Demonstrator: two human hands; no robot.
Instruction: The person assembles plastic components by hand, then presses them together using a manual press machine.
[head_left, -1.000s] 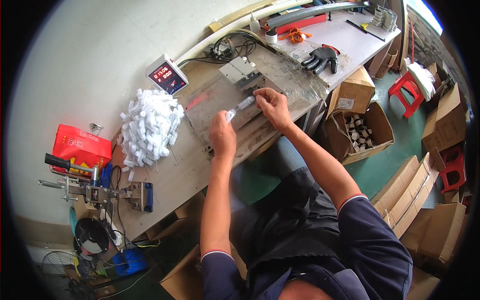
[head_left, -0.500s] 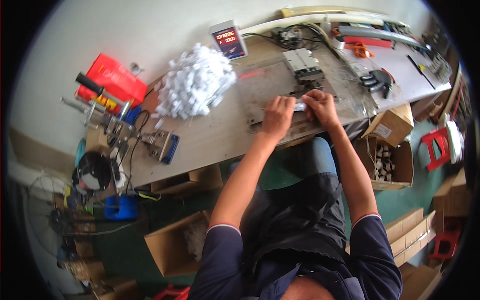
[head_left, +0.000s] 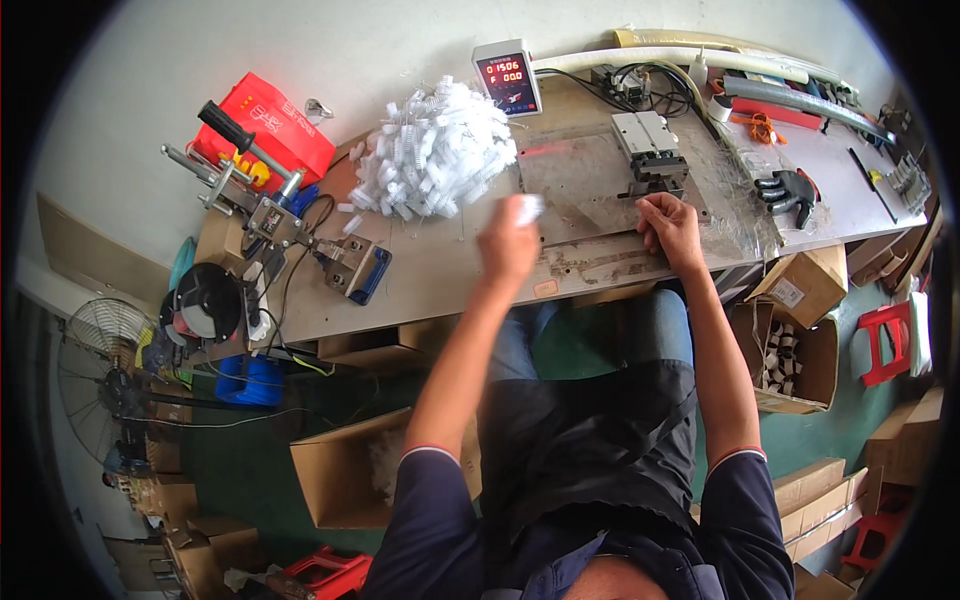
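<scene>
My left hand, smeared by motion, is closed on a small white plastic piece just right of the heap. That heap of small white plastic pieces lies on the workbench, and many of its pieces look ribbed. At the front of a small grey metal press-like device, my right hand has thumb and fingertips pinched together. Whatever those fingertips may hold is too small to make out. A flat metal plate lies left of the device.
A counter with red digits stands behind the heap. At the left sit a lever-handled clamp fixture and a red box. A black glove lies at the right. Below stands a carton of white-and-brown pieces.
My left hand has moved left from the device toward the heap, carrying the white piece. The right hand stays by the device, and the hands are now apart. The whole view has shifted slightly.
</scene>
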